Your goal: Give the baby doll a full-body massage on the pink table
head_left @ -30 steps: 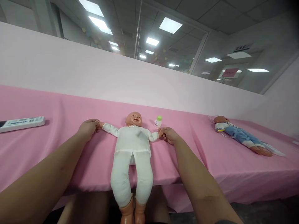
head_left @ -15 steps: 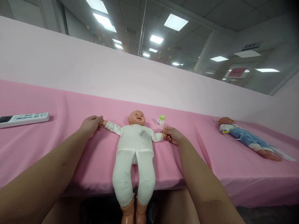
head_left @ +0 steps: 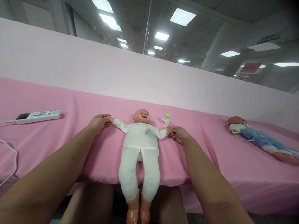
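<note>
A doll [head_left: 139, 146] in white clothes lies face up on the pink table [head_left: 70, 124], its legs hanging over the near edge and its bare feet dangling between the person's knees. Its arms are stretched straight out to both sides. The left hand [head_left: 99, 123] is closed around the doll's hand on that side, fingers wrapped over it. The right hand [head_left: 178, 133] pinches the doll's other hand between thumb and fingers. Just beyond the doll's head, to its right, a small bottle [head_left: 166, 119] with a green cap stands upright, near the right hand but apart from it. Well left of the doll a white power strip [head_left: 38, 116] lies flat, its cord [head_left: 11, 161] looping off the table edge. Far right of the doll, a second doll [head_left: 259, 138] in blue lies on its back. Behind the doll runs a pale pink wall [head_left: 116, 71].
</note>
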The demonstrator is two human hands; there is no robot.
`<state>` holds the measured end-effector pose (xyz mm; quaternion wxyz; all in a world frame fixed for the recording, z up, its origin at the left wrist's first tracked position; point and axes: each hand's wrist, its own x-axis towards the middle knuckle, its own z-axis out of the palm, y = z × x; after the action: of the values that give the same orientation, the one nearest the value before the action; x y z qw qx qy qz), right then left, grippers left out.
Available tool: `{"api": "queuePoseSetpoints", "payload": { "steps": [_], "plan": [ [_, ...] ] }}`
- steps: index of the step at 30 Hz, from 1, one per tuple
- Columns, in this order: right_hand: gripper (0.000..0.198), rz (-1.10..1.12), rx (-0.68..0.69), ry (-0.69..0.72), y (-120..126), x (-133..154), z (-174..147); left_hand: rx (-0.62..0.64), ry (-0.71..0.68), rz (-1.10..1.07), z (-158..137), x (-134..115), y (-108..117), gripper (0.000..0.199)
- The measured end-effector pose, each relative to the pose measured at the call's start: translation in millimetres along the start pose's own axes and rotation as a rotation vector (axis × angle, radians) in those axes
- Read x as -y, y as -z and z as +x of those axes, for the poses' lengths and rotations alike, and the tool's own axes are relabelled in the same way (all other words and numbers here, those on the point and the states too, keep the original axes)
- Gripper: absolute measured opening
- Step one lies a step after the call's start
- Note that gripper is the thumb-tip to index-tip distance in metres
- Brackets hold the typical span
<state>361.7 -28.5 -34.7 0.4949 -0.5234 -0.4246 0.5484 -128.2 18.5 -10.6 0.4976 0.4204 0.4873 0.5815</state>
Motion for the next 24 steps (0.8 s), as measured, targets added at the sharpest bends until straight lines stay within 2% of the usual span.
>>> {"api": "queuePoseSetpoints", "payload": {
  "steps": [3, 6, 9, 13, 18, 21, 24],
  "plan": [
    [0.018, 0.046, 0.075, 0.001, 2.5, 1.4, -2.6, 0.032, -0.017, -0.01, -4.5, -2.4, -0.7, 0.039],
    [0.016, 0.065, 0.126, 0.019, 2.9, 2.4, -6.4, 0.05, -0.032, -0.02, -6.7, -2.9, 0.1, 0.046],
    [0.026, 0.044, 0.146, 0.039, 1.6, 1.7, -7.7, 0.051, -0.048, -0.028, -5.4, -0.4, 2.3, 0.04],
    [0.038, 0.002, 0.089, 0.05, -2.3, 0.4, -5.9, 0.01, -0.064, -0.031, 0.1, 4.6, 4.5, 0.024],
    [0.034, -0.022, -0.019, 0.046, -7.4, 0.2, -5.4, -0.069, -0.013, -0.029, 1.1, 2.1, 0.7, 0.009],
    [0.027, -0.026, -0.063, 0.042, -8.3, -0.6, -4.3, -0.061, 0.021, -0.045, -1.9, -2.1, 0.5, 0.015],
    [0.02, -0.003, -0.067, 0.047, -7.9, 0.1, -2.4, 0.011, 0.013, -0.099, -2.2, -3.7, 5.5, 0.025]
  ]
}}
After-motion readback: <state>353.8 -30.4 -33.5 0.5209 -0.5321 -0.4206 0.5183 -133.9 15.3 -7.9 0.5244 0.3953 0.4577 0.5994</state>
